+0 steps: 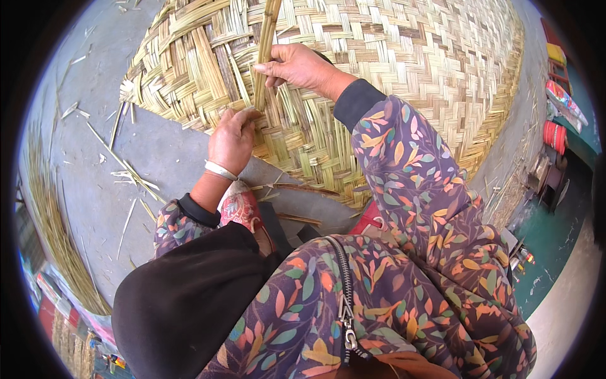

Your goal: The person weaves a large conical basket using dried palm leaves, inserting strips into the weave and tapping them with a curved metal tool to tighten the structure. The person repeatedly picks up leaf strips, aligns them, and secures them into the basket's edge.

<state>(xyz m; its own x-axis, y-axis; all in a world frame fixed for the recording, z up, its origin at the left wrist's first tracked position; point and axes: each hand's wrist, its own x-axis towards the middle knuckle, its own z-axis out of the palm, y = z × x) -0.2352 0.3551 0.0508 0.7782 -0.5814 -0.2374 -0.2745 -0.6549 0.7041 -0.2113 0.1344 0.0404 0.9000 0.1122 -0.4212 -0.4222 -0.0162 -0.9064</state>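
Observation:
A large woven mat (pixel 404 69) of flat, pale yellow-brown reed strips spreads in front of me on the floor. My right hand (pixel 293 66) is closed round a long reed strip (pixel 266 44) that stands up from the mat and runs past the top of the view. At the lower end of that strip, by the mat's near edge, my left hand (pixel 232 139) is closed, with its fingertips pinched together at the weave. What exactly lies between those fingertips is hidden. Loose strip ends stick out along the near edge beneath both hands.
A bundle of long thin reeds (pixel 60 234) lies on the grey floor (pixel 95 151) at the left, with scattered scraps between it and the mat. My red shoe (pixel 238 205) is close below my left hand. At the right a red round container (pixel 555 136) stands among other items.

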